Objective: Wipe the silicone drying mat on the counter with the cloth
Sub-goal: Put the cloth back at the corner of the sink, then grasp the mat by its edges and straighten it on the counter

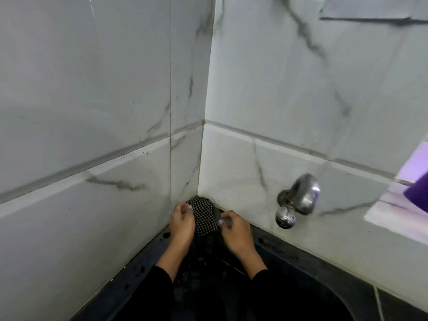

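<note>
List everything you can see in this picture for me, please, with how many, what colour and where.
Checked cloth: one, black and white, bunched in the corner where the two walls meet, between the hands.
Tap: one, shiny metal, on the right wall.
Wall tiles: several, pale grey with dark veins, on both walls.
Counter: one, dark, along the foot of the walls.
Purple thing: one, at the right edge, cut off, unclear.
Left hand: one, at the cloth's left side, fingers curled.
Right hand: one, at the cloth's right side, fingers curled.
Sleeves: two, black, bottom.
</note>
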The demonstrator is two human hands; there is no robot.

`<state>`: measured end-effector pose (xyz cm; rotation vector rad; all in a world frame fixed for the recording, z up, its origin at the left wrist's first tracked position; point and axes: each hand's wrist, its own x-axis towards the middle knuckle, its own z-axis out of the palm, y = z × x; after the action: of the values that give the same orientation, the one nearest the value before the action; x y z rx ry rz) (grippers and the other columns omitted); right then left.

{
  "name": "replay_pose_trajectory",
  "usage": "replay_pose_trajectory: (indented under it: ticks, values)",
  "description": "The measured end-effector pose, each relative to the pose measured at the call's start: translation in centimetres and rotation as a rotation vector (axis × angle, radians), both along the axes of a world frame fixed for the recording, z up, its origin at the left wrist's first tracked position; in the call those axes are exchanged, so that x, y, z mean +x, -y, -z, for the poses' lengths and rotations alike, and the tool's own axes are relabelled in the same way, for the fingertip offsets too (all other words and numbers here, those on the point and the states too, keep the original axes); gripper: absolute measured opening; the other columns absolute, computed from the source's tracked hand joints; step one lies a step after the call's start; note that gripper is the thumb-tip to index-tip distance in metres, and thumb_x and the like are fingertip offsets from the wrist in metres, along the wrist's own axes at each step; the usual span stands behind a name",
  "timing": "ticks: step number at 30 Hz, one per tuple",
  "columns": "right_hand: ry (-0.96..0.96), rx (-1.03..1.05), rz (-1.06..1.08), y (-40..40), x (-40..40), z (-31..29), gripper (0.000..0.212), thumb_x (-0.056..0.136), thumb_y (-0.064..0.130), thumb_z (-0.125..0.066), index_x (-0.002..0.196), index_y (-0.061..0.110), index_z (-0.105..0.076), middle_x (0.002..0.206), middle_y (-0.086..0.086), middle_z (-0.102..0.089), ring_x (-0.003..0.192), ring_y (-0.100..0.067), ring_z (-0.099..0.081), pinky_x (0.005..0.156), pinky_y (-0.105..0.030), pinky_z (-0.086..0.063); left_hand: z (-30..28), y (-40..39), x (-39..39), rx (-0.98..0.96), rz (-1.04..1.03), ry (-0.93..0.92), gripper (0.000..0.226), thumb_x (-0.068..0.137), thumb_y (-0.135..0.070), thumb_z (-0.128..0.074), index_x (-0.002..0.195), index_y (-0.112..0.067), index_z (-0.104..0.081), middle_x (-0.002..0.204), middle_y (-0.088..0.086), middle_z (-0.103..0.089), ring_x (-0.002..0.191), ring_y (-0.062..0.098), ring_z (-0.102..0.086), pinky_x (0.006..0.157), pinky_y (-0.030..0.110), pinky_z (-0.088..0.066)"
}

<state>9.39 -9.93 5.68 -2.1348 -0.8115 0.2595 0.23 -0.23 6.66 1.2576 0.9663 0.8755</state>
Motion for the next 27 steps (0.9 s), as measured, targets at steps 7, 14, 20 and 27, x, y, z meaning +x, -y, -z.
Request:
replay_pose_trajectory:
  ticks: [7,14,20,27]
  values:
    - [0.042,0.206,0.106,18.4,-5.5,-4.9,0.016,0.085,0.015,-0.061,0.1,0.021,-0.066,0.081,0.002,-0.066,0.079,-0.01,-0.063,0.075,-0.02,-0.047,-5.1,12.6,-6.5,0.108,0.13,0.101,0.015,0.094,-0.013,-0.049,0.107,-0.015,-0.056,0.106,0.006,-0.062,0.099,0.018,-0.058,0.095,0.034,-0.043]
    - [0.059,0.2,0.32,39.8,-8.5,-5.3,0.017,0.086,0.014,-0.06,0.102,0.018,-0.066,0.086,0.002,-0.067,0.08,-0.01,-0.062,0.076,-0.024,-0.048,-6.1,29.6,-11.0,0.051,0.409,0.044,0.013,0.095,-0.021,-0.047,0.095,-0.025,-0.06,0.096,-0.004,-0.066,0.087,0.013,-0.062,0.077,0.027,-0.045]
    - [0.016,0.182,0.567,56.1,-9.4,-2.7,0.017,0.087,0.012,-0.06,0.104,0.011,-0.065,0.093,-0.001,-0.065,0.087,-0.019,-0.062,0.077,-0.027,-0.045,-2.3,41.9,-10.8,0.093,0.551,-0.139,0.014,0.094,-0.028,-0.049,0.086,-0.025,-0.061,0.095,0.002,-0.067,0.084,0.018,-0.063,0.073,0.028,-0.047]
    - [-0.062,0.044,0.849,68.8,-10.4,0.0,0.023,0.088,0.015,-0.058,0.109,0.006,-0.063,0.108,-0.016,-0.067,0.098,-0.026,-0.062,0.086,-0.028,-0.042,2.4,50.9,-9.8,0.257,0.629,-0.474,0.03,0.088,-0.038,-0.055,0.097,-0.012,-0.067,0.097,0.009,-0.069,0.099,0.027,-0.062,0.088,0.036,-0.047]
